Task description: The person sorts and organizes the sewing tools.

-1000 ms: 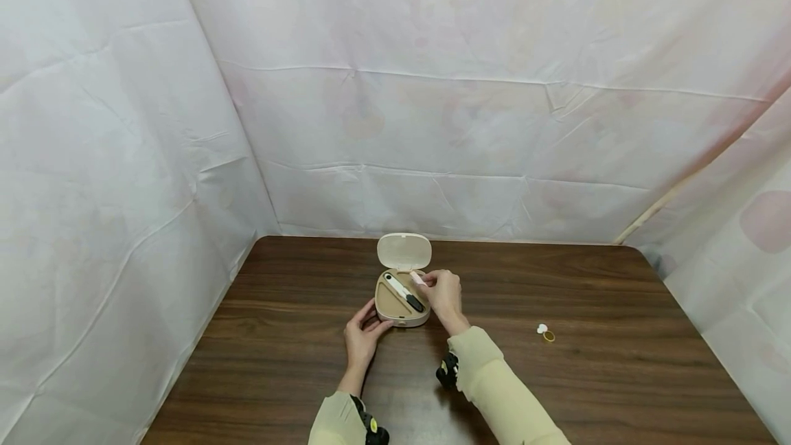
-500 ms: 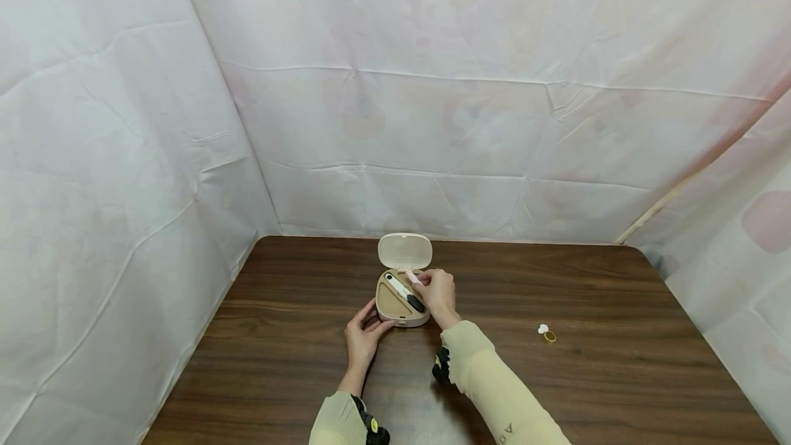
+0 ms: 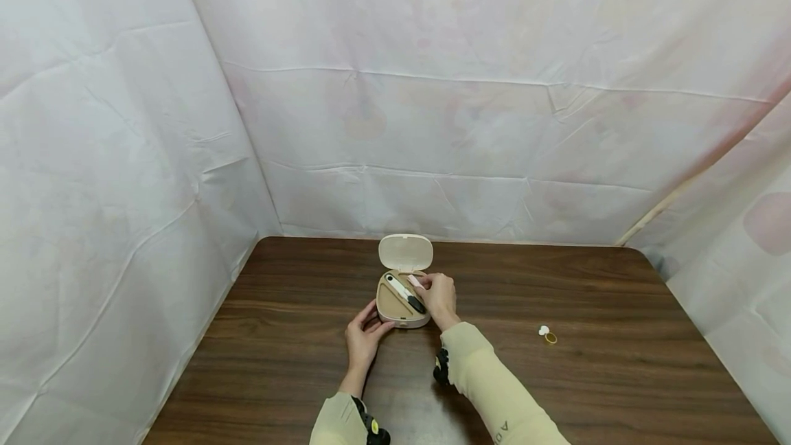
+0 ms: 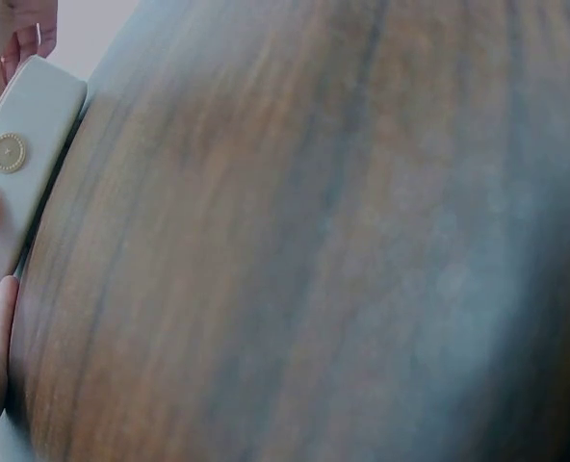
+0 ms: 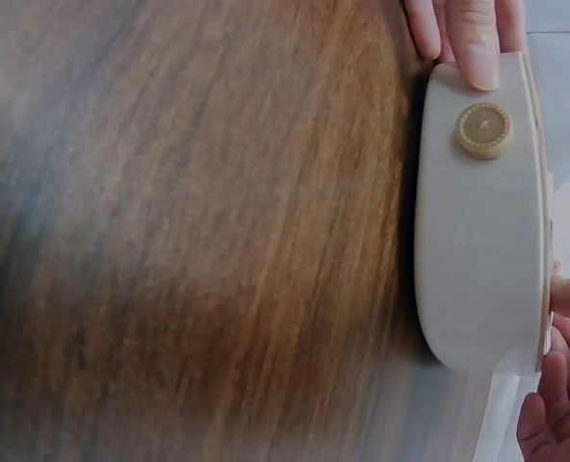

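Note:
A cream box [image 3: 403, 321] stands on the table with its lid [image 3: 406, 253] raised at the back. My left hand [image 3: 362, 338] holds the box at its front left corner, thumb on the front wall near a round button [image 5: 483, 130] and fingers along the side. Over the right part of the box, my right hand [image 3: 440, 295] pinches a small pale pink stick [image 3: 415, 281] between thumb and fingers. A white tool with a black end [image 3: 404, 292] lies slantwise in the box's tan insert [image 3: 391, 303]. My right fingers hide part of the box's right side.
To the right on the brown wooden table [image 3: 296, 294] lie a gold ring [image 3: 551, 338] and a small white piece [image 3: 543, 329] touching or close to it. White sheets [image 3: 395, 122] hang behind the table and at both sides.
My right hand has shifted slightly left over the box with the pink stick, then slightly back toward me. The left hand and the box stay where they were.

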A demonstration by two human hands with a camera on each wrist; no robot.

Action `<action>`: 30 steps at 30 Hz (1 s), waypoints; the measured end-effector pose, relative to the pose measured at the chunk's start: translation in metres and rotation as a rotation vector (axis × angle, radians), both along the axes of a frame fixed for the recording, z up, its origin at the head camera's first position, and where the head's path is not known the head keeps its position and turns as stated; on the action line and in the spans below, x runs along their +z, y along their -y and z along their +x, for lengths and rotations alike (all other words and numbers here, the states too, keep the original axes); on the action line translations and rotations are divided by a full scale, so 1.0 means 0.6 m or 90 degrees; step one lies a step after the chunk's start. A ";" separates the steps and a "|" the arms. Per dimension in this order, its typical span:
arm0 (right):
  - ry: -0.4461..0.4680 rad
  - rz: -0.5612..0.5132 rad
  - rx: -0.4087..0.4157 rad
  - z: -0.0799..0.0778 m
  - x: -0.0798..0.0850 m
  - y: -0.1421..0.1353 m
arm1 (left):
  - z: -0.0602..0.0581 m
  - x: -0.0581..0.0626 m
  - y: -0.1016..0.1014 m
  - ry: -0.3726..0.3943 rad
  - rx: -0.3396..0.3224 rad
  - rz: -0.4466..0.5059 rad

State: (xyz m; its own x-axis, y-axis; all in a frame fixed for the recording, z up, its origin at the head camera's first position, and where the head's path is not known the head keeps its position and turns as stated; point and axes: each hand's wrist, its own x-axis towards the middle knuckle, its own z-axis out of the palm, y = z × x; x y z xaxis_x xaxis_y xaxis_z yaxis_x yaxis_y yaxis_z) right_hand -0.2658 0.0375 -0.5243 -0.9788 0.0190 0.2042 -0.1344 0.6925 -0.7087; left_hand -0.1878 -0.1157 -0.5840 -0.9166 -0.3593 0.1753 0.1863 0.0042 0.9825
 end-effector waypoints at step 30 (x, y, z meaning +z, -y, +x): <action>-0.093 -0.060 0.061 0.039 0.007 -0.050 | 0.000 0.000 0.003 -0.003 0.005 -0.011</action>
